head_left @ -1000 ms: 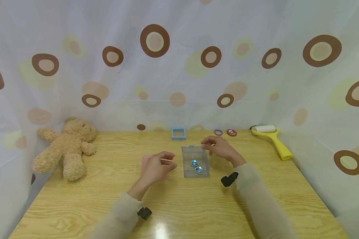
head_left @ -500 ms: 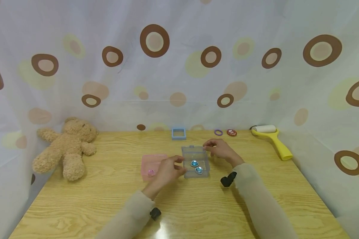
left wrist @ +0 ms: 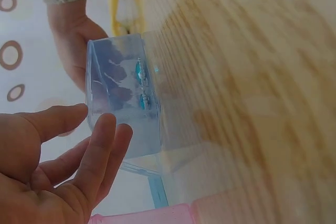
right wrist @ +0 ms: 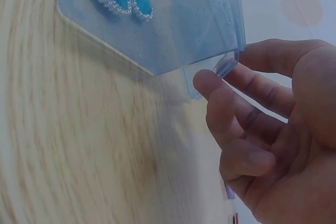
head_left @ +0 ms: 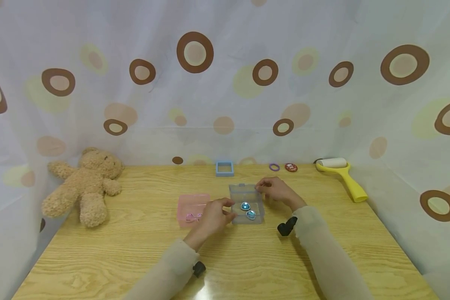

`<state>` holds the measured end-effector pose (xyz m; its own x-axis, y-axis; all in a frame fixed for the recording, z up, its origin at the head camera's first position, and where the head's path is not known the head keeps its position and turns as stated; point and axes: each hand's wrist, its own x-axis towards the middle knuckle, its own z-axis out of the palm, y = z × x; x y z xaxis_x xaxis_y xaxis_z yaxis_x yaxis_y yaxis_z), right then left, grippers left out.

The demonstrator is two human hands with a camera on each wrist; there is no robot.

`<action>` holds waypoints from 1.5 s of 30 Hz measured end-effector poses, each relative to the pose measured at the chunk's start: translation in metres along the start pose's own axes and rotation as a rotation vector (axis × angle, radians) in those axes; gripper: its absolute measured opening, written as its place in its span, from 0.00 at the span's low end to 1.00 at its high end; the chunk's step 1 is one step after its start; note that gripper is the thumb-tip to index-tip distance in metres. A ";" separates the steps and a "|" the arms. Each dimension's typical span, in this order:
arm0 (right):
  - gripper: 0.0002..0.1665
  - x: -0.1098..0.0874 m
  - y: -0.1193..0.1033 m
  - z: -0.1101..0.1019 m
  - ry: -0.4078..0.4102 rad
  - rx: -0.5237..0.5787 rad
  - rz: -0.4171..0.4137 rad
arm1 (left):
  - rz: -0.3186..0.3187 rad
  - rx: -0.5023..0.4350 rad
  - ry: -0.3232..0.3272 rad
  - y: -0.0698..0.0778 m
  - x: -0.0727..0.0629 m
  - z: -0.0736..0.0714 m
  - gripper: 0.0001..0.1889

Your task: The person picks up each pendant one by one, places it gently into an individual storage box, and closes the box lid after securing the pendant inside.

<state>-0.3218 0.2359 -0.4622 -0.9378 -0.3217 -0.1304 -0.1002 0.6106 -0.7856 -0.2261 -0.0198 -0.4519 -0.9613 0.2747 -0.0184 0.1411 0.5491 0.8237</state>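
Note:
A clear bluish plastic box (head_left: 237,220) lies on the table with its lid (head_left: 243,188) raised at the back. Inside are two blue gems (head_left: 245,206) with silvery beaded rims. My right hand (head_left: 277,191) pinches the lid's right edge between thumb and fingertips, while its other fingers curl loosely below in the right wrist view. At the box's left side is my left hand (head_left: 214,216), thumb and fingers extended and apart, tips right at the wall. Left of it sits a pink plastic box (head_left: 181,202) with pink gems (head_left: 190,217), partly covered by the left hand.
A blue square frame (head_left: 224,174), a purple ring (head_left: 274,167) and a red round badge (head_left: 291,167) lie along the back edge. A yellow-handled lint roller (head_left: 350,183) rests at right, a teddy bear (head_left: 84,183) at left. A dotted curtain (head_left: 225,83) encloses the table.
My left hand has moved right, from over the pink box to the clear box's left side, uncovering the pink box and its gems. The right hand has shifted slightly at the lid.

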 end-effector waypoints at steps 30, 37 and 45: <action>0.24 -0.009 -0.007 -0.007 0.174 0.158 -0.049 | 0.036 0.072 0.017 0.005 -0.001 -0.002 0.19; 0.27 -0.014 -0.012 -0.009 0.148 0.245 -0.073 | 0.044 0.080 0.019 0.004 -0.001 -0.002 0.18; 0.27 -0.021 -0.015 -0.013 0.082 0.230 -0.117 | 0.041 0.084 0.015 0.002 -0.001 -0.001 0.18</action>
<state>-0.3055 0.2433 -0.4400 -0.9491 -0.3147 0.0118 -0.1404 0.3894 -0.9103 -0.2255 -0.0197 -0.4493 -0.9576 0.2872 0.0234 0.1995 0.6021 0.7731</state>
